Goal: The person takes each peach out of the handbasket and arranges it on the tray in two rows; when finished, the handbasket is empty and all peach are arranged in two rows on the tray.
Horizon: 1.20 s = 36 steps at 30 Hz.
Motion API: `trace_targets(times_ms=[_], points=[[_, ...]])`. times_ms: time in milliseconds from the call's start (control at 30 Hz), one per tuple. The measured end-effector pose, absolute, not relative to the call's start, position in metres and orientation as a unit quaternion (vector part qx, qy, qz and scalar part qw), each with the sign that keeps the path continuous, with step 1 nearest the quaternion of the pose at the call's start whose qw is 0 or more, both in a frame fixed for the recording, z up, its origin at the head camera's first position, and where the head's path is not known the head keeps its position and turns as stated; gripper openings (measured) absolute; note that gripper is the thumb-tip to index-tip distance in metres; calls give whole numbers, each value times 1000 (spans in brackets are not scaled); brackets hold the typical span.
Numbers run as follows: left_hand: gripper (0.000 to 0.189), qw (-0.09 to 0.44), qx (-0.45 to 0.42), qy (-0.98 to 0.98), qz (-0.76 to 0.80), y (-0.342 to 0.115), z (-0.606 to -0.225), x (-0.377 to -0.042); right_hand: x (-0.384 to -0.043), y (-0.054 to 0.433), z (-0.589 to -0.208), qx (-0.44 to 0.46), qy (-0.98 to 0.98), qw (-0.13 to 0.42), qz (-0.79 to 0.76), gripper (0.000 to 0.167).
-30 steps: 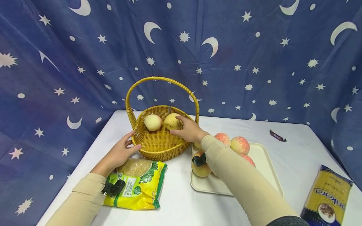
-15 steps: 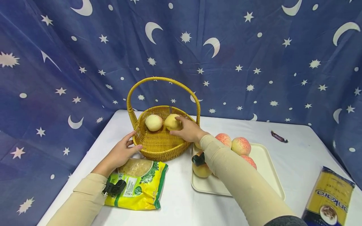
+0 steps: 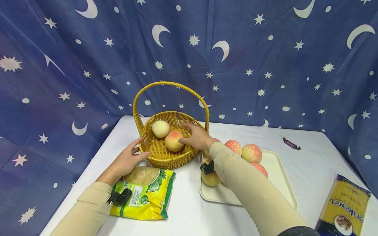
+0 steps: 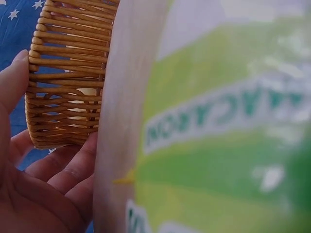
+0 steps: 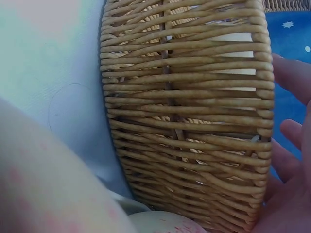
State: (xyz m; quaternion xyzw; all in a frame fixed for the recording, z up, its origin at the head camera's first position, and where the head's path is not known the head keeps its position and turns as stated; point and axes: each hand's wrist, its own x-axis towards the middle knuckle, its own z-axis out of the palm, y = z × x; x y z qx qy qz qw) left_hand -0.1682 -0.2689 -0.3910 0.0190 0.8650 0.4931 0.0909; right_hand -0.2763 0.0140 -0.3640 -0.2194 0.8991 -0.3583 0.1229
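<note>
A golden wicker basket (image 3: 165,163) with a tall arched handle stands on the white table. Inside it are a pale peach (image 3: 160,129) at the back left and a red-tinged peach (image 3: 175,141) nearer the front. My left hand (image 3: 125,160) grips the basket's left end, thumb at the rim (image 4: 33,73) and fingers round the wall. Over the basket's right side reaches my right hand (image 3: 198,137), thumb right at the red-tinged peach and the fingers spread loosely above. In the right wrist view, its fingers show past the wicker wall (image 5: 194,116).
A cream tray (image 3: 282,177) with several peaches (image 3: 252,153) lies under my right forearm. Below my left hand is a yellow-green macaroni bag (image 3: 150,203). A small wrapped candy (image 3: 291,143) and a yellow-blue packet (image 3: 344,206) lie at the right.
The right hand has let go of its peach, which has rolled toward the front of the basket, its red side now showing. The left hand stays at the basket.
</note>
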Motion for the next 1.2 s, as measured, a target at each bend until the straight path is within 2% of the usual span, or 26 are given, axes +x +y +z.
trace_targets(times_ms=[400,600,1200], points=[[87,87,16,867,491,-270,-392,-168,-273,5,-365,-252,904,133,-319,81],[88,90,17,867,491,-270,-392,-168,-269,-3,-364,-280,896,137,-316,77],[86,89,19,870,485,-269,-391,-168,-267,-5,-369,-272,903,129,-308,70]])
